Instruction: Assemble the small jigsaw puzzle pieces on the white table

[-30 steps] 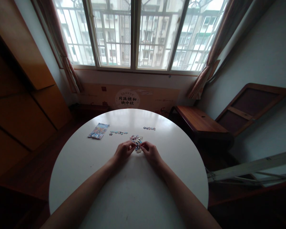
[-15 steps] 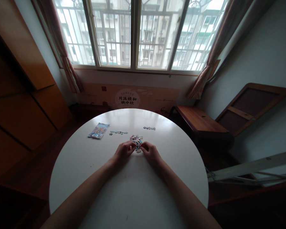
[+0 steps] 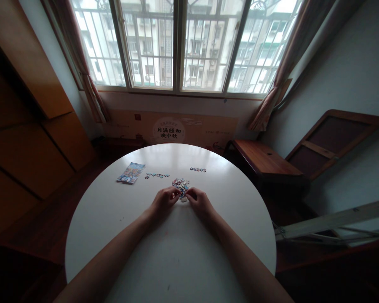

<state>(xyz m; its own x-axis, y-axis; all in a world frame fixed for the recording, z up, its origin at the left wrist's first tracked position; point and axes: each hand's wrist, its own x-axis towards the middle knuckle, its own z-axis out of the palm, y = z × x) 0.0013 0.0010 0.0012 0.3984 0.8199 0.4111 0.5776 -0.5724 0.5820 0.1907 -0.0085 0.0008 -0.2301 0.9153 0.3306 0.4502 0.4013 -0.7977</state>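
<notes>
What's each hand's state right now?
Left hand: fingers curled at the puzzle pieces; grip cannot be told.
Right hand: fingers curled at the same pieces; grip cannot be told.

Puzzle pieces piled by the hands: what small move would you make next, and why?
Probably lift one piece off the near edge of the loose pile and turn it to check its shape. The left hand and right hand both have fingertips at that edge, and a short joined strip lies beyond, to the left.
</notes>
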